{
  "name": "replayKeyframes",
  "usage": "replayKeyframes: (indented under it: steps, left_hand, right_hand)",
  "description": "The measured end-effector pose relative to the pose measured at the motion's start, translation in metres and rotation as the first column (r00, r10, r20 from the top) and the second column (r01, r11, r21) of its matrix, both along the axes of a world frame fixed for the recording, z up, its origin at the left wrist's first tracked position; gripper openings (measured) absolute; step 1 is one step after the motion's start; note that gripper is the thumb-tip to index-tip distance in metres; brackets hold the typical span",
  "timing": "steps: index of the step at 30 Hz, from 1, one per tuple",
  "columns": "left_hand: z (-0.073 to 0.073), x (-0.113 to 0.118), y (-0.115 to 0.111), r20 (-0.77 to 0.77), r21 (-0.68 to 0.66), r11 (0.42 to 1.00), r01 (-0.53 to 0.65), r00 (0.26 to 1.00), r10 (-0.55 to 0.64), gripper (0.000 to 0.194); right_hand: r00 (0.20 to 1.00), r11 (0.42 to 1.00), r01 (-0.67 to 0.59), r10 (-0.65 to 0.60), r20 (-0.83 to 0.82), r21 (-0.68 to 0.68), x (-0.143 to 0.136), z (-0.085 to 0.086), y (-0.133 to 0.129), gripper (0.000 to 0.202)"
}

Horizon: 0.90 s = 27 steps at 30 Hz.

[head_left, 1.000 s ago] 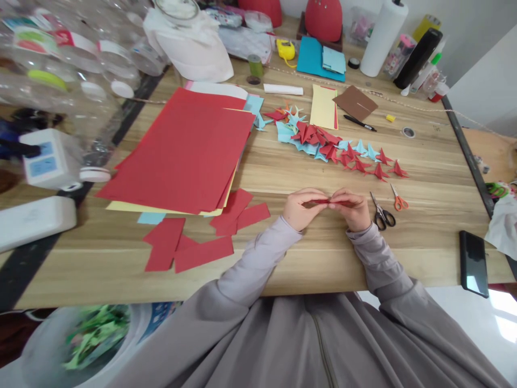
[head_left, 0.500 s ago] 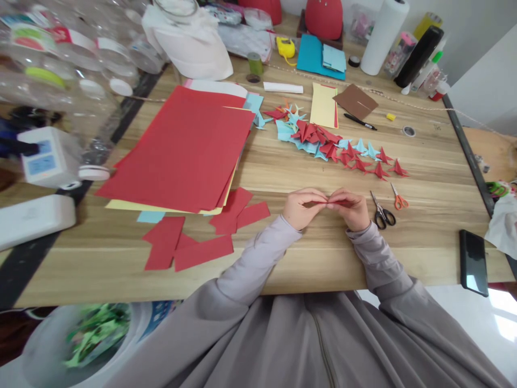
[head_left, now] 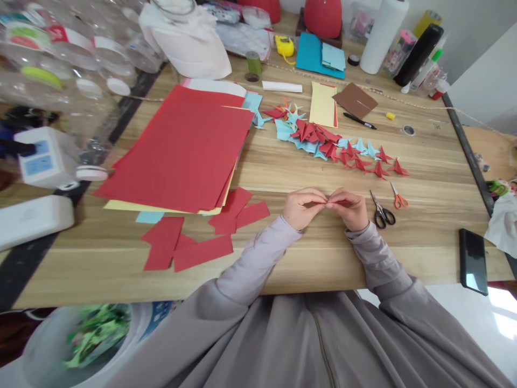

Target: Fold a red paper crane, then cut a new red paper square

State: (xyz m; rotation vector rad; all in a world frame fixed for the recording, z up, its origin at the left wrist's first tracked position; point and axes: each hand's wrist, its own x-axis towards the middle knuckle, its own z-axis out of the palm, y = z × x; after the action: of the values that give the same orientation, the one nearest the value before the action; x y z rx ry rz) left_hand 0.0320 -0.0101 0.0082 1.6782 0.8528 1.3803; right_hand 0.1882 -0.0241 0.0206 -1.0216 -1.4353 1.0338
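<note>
My left hand [head_left: 302,208] and my right hand [head_left: 350,209] meet fingertip to fingertip above the table's front part. Pinched between them is a small piece of red paper [head_left: 311,204], mostly hidden by the fingers, so its folded shape cannot be made out. Beyond the hands lies a row of folded paper cranes [head_left: 350,153] in red and light blue. Black-handled scissors [head_left: 383,214] and smaller orange-handled scissors [head_left: 399,199] rest just right of my right hand. Cut red paper pieces [head_left: 204,250] lie scattered to the left.
A stack of large red sheets [head_left: 181,151] covers the left of the wooden table [head_left: 278,269]. A phone [head_left: 473,261] lies near the right edge. Plastic bottles [head_left: 81,48] crowd the far left. A yellow tape measure [head_left: 285,47] and blue paper [head_left: 311,56] sit at the back.
Both hands stay almost in the same place, still pinching the red paper. The whole view has shifted very slightly; nothing on the table has visibly moved.
</note>
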Motion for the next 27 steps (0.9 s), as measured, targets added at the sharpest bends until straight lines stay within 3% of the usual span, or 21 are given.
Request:
replayKeyframes:
  steps: [7, 13, 17, 20, 27]
  left_hand:
    - [0.002, -0.002, 0.001, 0.003, -0.009, 1.0, -0.002, 1.0, 0.002, 0.007]
    - [0.002, -0.002, 0.002, 0.029, -0.048, 0.999, -0.009, 1.0, 0.01, 0.006]
    - [0.0, -0.002, 0.003, 0.055, -0.105, 0.994, -0.006, 0.998, 0.011, 0.008]
    - [-0.003, -0.002, 0.004, 0.079, -0.161, 0.987, -0.017, 0.996, 0.03, 0.012]
    - [-0.002, 0.0, 0.002, 0.155, -0.256, 0.966, 0.043, 0.988, -0.003, 0.016]
  right_hand:
    - [1.0, 1.0, 0.018, -0.018, -0.019, 0.015, 0.001, 0.0, 0.0, 0.007]
    - [0.999, 0.999, 0.037, -0.036, 0.034, -0.032, 0.004, -0.006, -0.001, 0.025]
    - [0.995, 0.992, 0.075, -0.081, -0.057, -0.099, 0.007, -0.014, 0.002, 0.035]
    - [0.991, 0.986, 0.094, -0.106, -0.087, -0.135, 0.008, -0.013, 0.004, 0.03]
    - [1.0, 0.995, 0.0, -0.002, -0.017, -0.1, 0.0, -0.005, 0.002, 0.018]
